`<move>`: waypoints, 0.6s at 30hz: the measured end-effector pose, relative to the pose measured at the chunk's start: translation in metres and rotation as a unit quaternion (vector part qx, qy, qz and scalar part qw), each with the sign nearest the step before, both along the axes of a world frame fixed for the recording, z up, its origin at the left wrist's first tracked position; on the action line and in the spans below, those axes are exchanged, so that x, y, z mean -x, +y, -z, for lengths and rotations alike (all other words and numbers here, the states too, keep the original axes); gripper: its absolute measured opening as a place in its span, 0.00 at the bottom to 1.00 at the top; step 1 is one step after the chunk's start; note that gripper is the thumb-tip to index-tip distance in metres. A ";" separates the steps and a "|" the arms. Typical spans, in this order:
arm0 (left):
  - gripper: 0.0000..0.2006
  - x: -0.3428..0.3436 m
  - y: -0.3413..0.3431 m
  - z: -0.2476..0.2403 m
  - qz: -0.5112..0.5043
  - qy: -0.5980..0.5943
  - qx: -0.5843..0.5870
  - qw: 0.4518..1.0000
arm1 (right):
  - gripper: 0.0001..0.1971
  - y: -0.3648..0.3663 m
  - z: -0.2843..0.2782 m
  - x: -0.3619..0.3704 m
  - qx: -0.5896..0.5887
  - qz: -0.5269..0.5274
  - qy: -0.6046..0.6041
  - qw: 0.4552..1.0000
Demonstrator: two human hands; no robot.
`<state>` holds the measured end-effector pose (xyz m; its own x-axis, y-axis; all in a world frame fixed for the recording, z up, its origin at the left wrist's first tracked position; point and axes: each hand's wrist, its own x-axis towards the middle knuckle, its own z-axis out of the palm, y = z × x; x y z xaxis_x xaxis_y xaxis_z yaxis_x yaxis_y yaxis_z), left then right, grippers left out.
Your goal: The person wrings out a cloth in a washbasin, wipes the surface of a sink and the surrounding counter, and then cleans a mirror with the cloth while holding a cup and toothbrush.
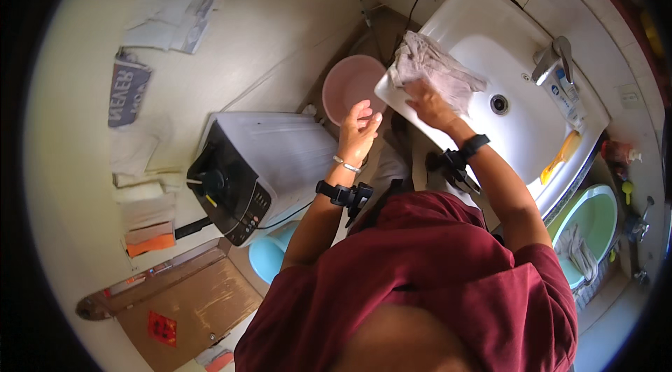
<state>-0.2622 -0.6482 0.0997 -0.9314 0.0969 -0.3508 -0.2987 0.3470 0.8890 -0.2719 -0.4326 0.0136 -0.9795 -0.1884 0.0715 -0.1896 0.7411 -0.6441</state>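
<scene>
A crumpled greyish-white cloth [435, 62] drapes over the left rim of the white sink [514, 162], part of it down in the bowl. My right hand [432, 104] is at the cloth's near edge, fingers stretched out flat against or just over it; contact is hard to judge. Beside the sink, my left hand [358, 135] hangs in the air with nothing in it, palm turned partly up and fingers loosely apart. Just beyond my left hand, a pink basin [339, 85] stands low down. Both wrists wear black straps with small devices.
On the sink's right side are a faucet [553, 58], a white-and-blue tube [562, 100] and a yellow-handled brush [560, 157]. A green basin [605, 207] holding a grey cloth [578, 254] stands at right. At left are a washing machine [280, 144] and a blue basin [264, 260].
</scene>
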 end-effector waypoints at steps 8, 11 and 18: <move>0.20 0.095 -0.029 0.073 0.081 -0.006 0.029 0.996 | 0.28 0.042 0.014 0.039 -0.281 -0.121 0.016 0.952; 0.18 0.124 -0.017 0.092 0.126 0.015 0.054 0.990 | 0.26 0.091 0.021 0.078 -0.300 -0.108 0.049 0.947; 0.14 0.170 -0.004 0.110 0.218 0.053 0.052 0.973 | 0.27 0.165 0.030 0.134 -0.391 0.253 -0.024 0.885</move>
